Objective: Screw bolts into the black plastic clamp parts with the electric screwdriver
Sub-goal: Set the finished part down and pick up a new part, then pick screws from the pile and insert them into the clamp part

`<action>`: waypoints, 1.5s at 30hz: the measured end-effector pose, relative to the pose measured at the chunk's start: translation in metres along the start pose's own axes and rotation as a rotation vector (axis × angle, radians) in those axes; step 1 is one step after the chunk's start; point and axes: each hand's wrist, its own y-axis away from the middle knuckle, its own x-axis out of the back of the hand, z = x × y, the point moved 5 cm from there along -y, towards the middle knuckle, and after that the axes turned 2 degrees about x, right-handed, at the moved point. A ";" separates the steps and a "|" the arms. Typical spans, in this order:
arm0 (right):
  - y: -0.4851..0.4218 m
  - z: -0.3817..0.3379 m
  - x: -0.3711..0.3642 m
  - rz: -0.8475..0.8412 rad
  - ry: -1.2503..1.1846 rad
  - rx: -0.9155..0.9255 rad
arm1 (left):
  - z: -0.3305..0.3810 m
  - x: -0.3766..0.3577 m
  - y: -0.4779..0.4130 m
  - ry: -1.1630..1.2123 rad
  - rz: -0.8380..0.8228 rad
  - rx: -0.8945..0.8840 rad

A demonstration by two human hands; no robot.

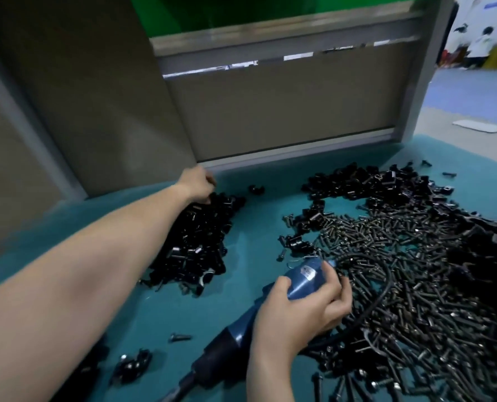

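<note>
I sit at a table covered by a teal mat (241,309). My right hand (296,311) wraps around the middle of the blue electric screwdriver (270,303), fingers curled over its smooth, rounded plastic barrel; the tool lies low and slanted, its darker rear end toward me and a black cord (383,288) looping off it across the bolts. My left hand (196,185) reaches far forward to the back edge of a heap of black plastic clamp parts (198,242), fingers bent down into the heap; whether it has closed on a piece I cannot tell.

To the right spreads a wide scatter of dark metal bolts (401,271), slim and threaded with small heads. More clamp parts (366,181) lie piled beyond them.

The clamps look light, hard and glossy, blocky with a curved saddle; I judge they pinch best by their flat sides. The bolts seem small, dense and prone to rolling, so best taken by the shank.
</note>
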 end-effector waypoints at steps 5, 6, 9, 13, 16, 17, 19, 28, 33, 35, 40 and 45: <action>0.005 -0.017 0.004 0.007 -0.018 0.071 | -0.004 -0.026 0.008 -0.168 -0.139 -0.120; 0.005 -0.017 0.004 0.004 -0.022 0.060 | -0.001 -0.029 0.010 -0.204 -0.145 -0.139; 0.004 -0.019 0.005 -0.005 -0.035 0.066 | 0.009 -0.037 0.017 -0.428 -0.119 -0.231; 0.004 -0.020 0.008 -0.020 -0.037 0.075 | 0.021 -0.049 0.028 -0.639 -0.042 -0.336; 0.006 -0.023 0.009 -0.013 -0.033 0.109 | 0.023 -0.046 0.037 -0.672 0.040 -0.382; 0.007 -0.025 0.010 -0.007 -0.038 0.120 | 0.022 -0.043 0.041 -0.672 0.067 -0.390; 0.010 -0.031 0.011 0.002 -0.072 0.141 | 0.020 -0.035 0.050 -0.622 0.118 -0.380; 0.046 -0.078 -0.023 -0.631 -0.287 0.067 | 0.051 0.006 0.200 0.870 0.048 -0.354; 0.063 -0.083 -0.003 -0.725 -0.354 0.111 | 0.019 0.002 0.276 1.008 0.082 -0.213; 0.061 -0.084 0.010 -0.760 -0.341 0.127 | -0.006 -0.013 0.291 1.389 0.000 0.084; 0.085 -0.069 0.027 -1.081 0.068 0.273 | -0.042 -0.032 0.323 2.011 -0.089 0.473; 0.107 -0.056 0.038 -1.170 0.292 0.417 | -0.056 -0.033 0.338 1.696 0.061 0.278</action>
